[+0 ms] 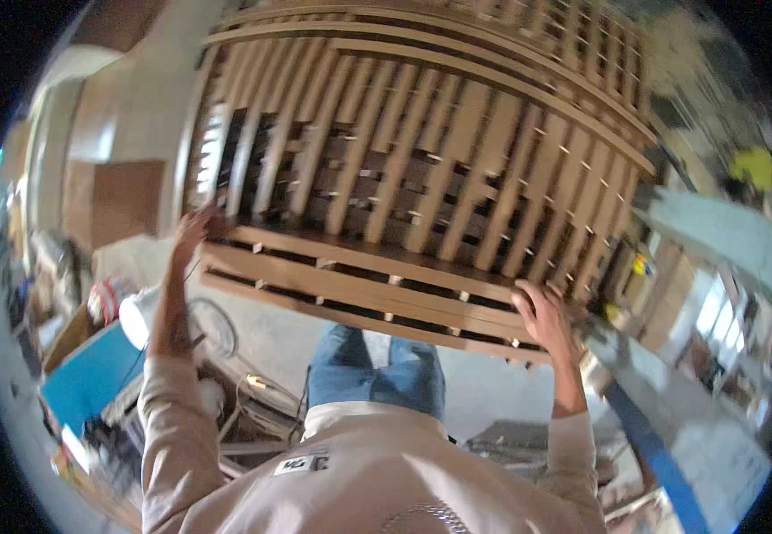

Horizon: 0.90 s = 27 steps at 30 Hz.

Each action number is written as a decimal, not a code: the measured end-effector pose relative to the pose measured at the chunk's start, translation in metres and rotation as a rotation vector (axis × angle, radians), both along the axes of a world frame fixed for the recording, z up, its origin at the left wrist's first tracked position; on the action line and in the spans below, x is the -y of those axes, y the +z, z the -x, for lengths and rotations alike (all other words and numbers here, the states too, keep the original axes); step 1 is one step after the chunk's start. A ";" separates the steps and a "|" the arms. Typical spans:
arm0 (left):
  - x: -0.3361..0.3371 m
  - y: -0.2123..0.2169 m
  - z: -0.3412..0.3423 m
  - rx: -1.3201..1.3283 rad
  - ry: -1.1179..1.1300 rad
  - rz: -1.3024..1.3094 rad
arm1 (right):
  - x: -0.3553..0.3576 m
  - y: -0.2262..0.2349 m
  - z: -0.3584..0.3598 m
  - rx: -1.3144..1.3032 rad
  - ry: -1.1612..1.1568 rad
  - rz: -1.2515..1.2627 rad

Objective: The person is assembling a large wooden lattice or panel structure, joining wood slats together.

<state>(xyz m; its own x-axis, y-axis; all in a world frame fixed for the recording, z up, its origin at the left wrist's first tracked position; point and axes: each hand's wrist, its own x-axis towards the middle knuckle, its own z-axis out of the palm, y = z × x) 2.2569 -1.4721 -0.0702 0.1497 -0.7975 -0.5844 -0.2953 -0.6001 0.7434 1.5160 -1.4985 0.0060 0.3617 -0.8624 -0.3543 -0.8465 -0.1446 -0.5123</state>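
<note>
In front of me lies a brown slatted wooden panel (350,287), its long near rail running from left to right above my legs. My left hand (199,227) grips the panel's near left corner, its fingers closed and partly blurred. Over the near rail toward the right end, my right hand (541,313) is curled, thumb side inward; its fingertips are partly hidden by the wood. Many parallel slats (395,169) stretch away from the rail, with dark gaps and more pieces of wood visible between them.
More slatted wooden panels (573,40) are at the far side. A brown board (126,203) stands at the left, above a blue panel (97,374) and a white bucket (139,319). At right are a pale blue surface (715,231) and a dark blue beam (657,458).
</note>
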 end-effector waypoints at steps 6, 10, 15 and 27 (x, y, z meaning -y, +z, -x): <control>0.003 -0.011 -0.005 -0.027 -0.003 -0.013 | -0.034 -0.015 0.093 -0.285 -0.566 0.155; -0.004 -0.010 0.001 -0.103 0.193 -0.083 | -0.050 -0.024 0.110 0.061 -0.951 -0.023; 0.019 0.027 0.075 0.016 0.088 -0.154 | -0.065 -0.021 0.122 0.268 -1.097 -0.027; 0.079 0.074 0.136 0.106 -0.131 0.125 | -0.179 -0.013 0.021 0.369 -1.608 0.383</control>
